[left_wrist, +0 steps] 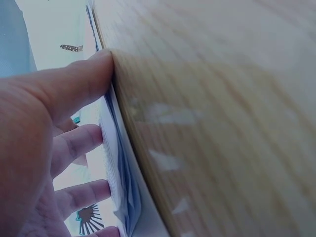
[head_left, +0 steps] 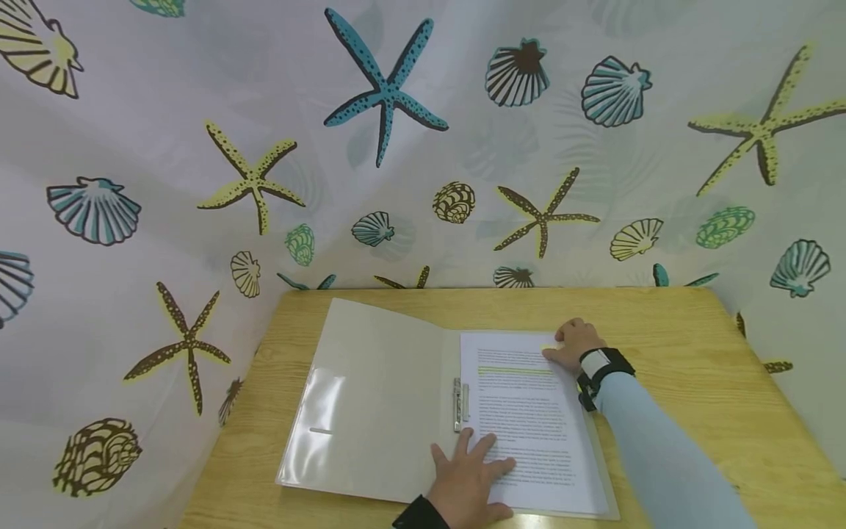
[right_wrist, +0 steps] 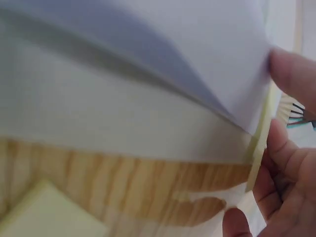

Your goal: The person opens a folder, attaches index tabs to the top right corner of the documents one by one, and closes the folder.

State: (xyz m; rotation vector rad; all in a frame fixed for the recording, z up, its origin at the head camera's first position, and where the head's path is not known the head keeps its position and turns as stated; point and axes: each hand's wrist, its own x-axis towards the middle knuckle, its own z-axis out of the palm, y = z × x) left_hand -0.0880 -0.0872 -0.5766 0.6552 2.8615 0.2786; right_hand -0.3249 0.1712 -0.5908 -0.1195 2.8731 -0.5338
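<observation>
Cloth [head_left: 198, 59] printed with starfish and shells hangs beyond both hands and along either side. Wooden surface [head_left: 694, 353] spreads beneath them, its far edge past the right hand [head_left: 573, 344]. Open on it lies a pale folder [head_left: 377, 400], its bare cover to the left of the left hand [head_left: 465, 477]. The printed pages [head_left: 529, 430] lie in its other half, reaching from under the left hand up to the right.

A light blue sleeve [head_left: 661, 441] runs from the right wrist toward the viewer. The hands are well apart. The left one is spread, fingers straight and parted, resting on the lower left of the pages; the wrist view shows its thumb at the near edge. The right is bent at the far right corner, thumb on the paper and fingers curled, pinching a pale yellow strip [right_wrist: 257, 148].

Dark straps [head_left: 606, 361] circle both wrists. Just beyond the left fingertips sits a metal clip [head_left: 457, 404]. A yellow highlighted line [head_left: 515, 370] crosses the top page, left of the right hand and below its thumb.
</observation>
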